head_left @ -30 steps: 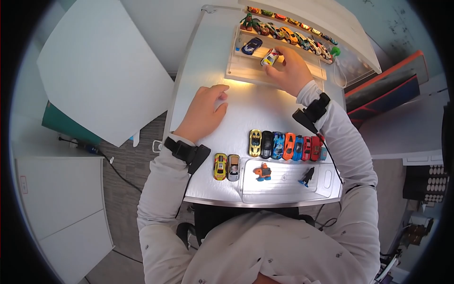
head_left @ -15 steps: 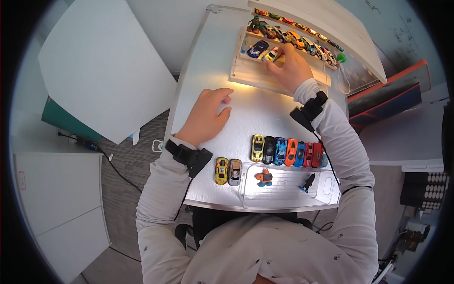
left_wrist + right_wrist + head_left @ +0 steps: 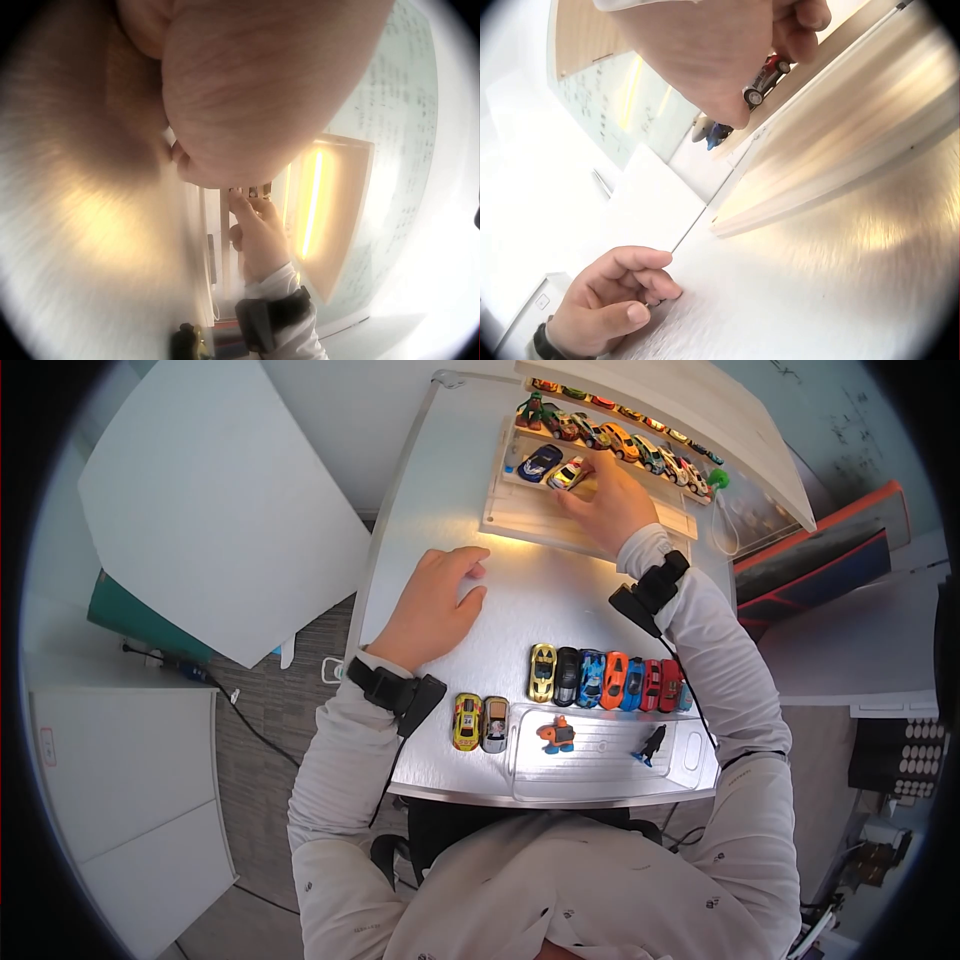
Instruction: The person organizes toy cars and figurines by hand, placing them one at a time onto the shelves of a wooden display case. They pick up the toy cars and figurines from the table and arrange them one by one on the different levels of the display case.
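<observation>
My right hand (image 3: 612, 508) is at the lower step of a wooden display shelf (image 3: 520, 512). Its thumb and fingers pinch a white toy car (image 3: 566, 473) with yellow and red markings, which sits on the step beside a dark blue toy car (image 3: 540, 462). In the right wrist view the held car (image 3: 765, 79) shows side-on, its wheels at the wooden ledge, partly covered by the hand. My left hand (image 3: 432, 605) rests on the metal-topped table with loosely bent fingers and holds nothing; in the right wrist view this left hand (image 3: 615, 304) has its palm side showing.
More toy cars (image 3: 620, 440) and a green figure (image 3: 530, 410) fill the upper steps. Nearer me stand a row of several toy cars (image 3: 613, 682), a yellow car (image 3: 467, 722) and a grey car (image 3: 495, 724). A clear tray (image 3: 600, 785) holds an orange animal figure (image 3: 557, 735) and a penguin-like figure (image 3: 652, 745).
My right hand has brought the white car left and down onto the step, close beside the dark blue car. The left hand has stayed nearly still.
</observation>
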Available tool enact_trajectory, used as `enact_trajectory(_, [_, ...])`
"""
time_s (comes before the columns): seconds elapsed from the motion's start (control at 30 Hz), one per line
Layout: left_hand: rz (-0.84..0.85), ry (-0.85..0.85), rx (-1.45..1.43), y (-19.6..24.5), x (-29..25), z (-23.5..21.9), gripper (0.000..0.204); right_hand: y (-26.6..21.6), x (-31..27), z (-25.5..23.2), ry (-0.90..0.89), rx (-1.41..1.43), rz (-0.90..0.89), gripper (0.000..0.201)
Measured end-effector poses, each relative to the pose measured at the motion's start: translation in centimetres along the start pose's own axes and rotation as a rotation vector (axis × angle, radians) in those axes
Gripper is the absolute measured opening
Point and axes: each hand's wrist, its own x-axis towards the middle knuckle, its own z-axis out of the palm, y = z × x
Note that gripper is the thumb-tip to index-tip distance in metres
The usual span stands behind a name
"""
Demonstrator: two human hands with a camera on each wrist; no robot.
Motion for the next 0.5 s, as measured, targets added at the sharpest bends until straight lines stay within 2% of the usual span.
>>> enact_trajectory(0.5, [0.021, 0.017, -0.025, 0.18, 0.03, -0.07, 0.043, -0.40, -0.10, -0.27, 0.010, -0.003, 0.013, 0.050])
